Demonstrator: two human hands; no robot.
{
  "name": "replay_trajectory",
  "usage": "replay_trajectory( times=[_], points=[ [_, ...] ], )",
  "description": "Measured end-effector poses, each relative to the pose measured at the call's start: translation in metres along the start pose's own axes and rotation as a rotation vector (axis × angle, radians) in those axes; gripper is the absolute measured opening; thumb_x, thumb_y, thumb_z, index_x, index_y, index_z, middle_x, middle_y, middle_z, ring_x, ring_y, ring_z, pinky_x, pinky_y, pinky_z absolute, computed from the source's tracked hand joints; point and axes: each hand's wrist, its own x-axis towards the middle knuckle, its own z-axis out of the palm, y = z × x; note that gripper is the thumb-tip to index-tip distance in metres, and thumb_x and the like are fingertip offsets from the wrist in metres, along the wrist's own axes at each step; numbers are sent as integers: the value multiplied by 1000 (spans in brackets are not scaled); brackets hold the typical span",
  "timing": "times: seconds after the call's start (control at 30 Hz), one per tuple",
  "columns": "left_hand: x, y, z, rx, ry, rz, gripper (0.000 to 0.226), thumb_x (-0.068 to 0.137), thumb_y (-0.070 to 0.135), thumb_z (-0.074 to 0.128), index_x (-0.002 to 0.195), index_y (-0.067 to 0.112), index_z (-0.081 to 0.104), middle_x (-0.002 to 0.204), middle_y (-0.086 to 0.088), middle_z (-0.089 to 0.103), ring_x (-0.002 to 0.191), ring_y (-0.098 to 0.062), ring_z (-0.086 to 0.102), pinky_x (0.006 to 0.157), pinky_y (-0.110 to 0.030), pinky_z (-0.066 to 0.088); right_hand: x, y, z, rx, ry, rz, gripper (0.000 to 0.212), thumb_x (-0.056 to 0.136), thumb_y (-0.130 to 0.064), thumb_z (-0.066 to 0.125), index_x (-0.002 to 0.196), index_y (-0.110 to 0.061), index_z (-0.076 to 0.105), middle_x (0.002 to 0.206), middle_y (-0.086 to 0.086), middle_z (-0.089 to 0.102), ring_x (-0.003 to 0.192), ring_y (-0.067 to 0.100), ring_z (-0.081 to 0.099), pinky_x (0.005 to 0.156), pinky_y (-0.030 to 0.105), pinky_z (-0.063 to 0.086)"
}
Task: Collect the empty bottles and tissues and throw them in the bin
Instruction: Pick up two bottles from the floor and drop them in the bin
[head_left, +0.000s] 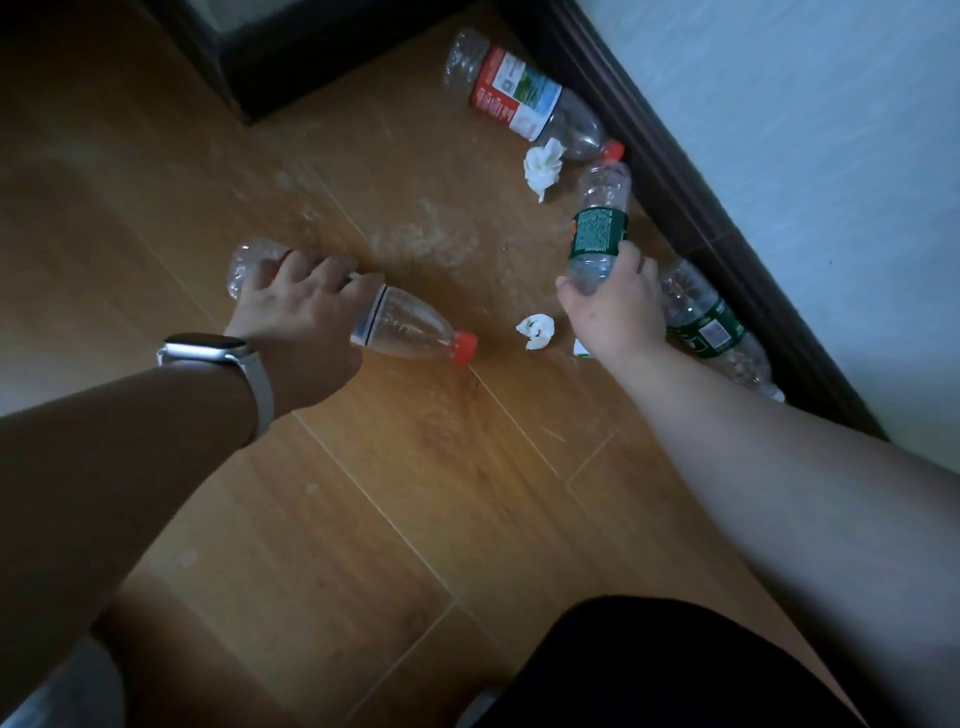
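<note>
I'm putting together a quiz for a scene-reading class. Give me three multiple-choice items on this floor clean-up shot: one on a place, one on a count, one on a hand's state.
1. Where does the bigger tissue lie?
A. Inside a bin
B. On the floor beside the red-labelled bottle
C. On a chair

2. How many plastic bottles show?
A. Two
B. Four
C. Seven

3. What is the right hand doing?
A. Gripping the red-capped green-labelled bottle
B. Lying flat and empty
C. Pinching a tissue

Answers:
1. B: the tissue sits on the boards next to that bottle's narrow end.
2. B: the two named, the clear bottle in the left hand, and the bottle by the skirting.
3. A: its fingers curl round the bottle's lower part.
</note>
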Motion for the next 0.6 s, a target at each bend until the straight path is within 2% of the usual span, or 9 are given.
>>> replay_trajectory(
  times=[0.07, 0.13, 0.27, 0.4, 0.5, 0.6],
  points=[
    [-2, -2, 2, 8, -16, 3, 64, 75, 43, 67, 135, 30, 45, 130, -2, 54, 120, -30, 45, 97, -48, 34, 3, 0, 6, 40, 1, 37, 82, 81, -54, 63, 142, -12, 28, 128, 11, 45, 113, 29, 50, 76, 37, 45],
    [-4, -5, 4, -39, -79, -42, 69, 77, 50, 66, 138, 28, 41, 127, -3, 55, 116, -31, 49, 94, -45, 38, 6, 1, 12, 92, -13, 73, 81, 80, -51, 66, 142, -12, 29, 126, 10, 47, 110, 29, 53, 76, 37, 48],
    [-7, -3, 5, -97, -137, -86, 72, 78, 55, 67, 137, 25, 39, 126, -4, 55, 114, -29, 53, 91, -42, 43, 7, -1, 17, 207, -52, 148, 70, 76, -42, 69, 132, -13, 39, 120, 6, 52, 102, 27, 58, 82, 44, 54],
    [-8, -3, -1, -250, -247, -198, 69, 73, 55, 71, 130, 26, 44, 113, -2, 54, 102, -26, 54, 85, -42, 51, -3, -3, 12, 283, -103, 92, 57, 71, -40, 70, 119, -21, 47, 112, 2, 57, 90, 21, 62, 78, 44, 56],
    [-13, -8, -14, -357, -193, -235, 67, 74, 55, 71, 129, 26, 45, 107, 0, 54, 93, -22, 55, 81, -40, 52, -16, -9, -2, 304, -156, 9, 54, 69, -43, 70, 115, -28, 47, 108, -3, 59, 80, 13, 63, 71, 37, 56],
    [-19, -10, -38, -465, -92, -278, 70, 74, 52, 73, 132, 26, 44, 105, 4, 53, 89, -18, 54, 78, -37, 51, -29, -20, -28, 336, -210, -57, 58, 67, -46, 71, 118, -30, 48, 111, -9, 59, 86, 7, 63, 70, 29, 51]
  ],
)
